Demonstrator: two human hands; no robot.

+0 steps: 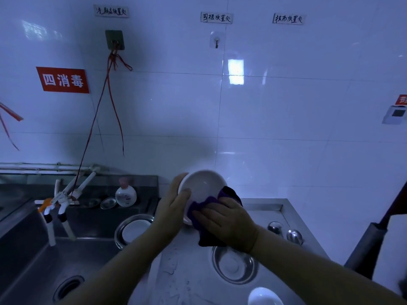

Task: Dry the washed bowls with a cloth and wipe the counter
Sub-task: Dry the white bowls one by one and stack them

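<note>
White bowl (201, 188) at frame centre, gripped at its rim by the left hand (172, 208); right hand (224, 223) clutches a purple cloth (207, 208) against it

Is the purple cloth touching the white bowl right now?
Touching. The head view shows the right hand pressing the purple cloth against the white bowl at its lower rim, while the left hand grips the bowl's edge.
</note>
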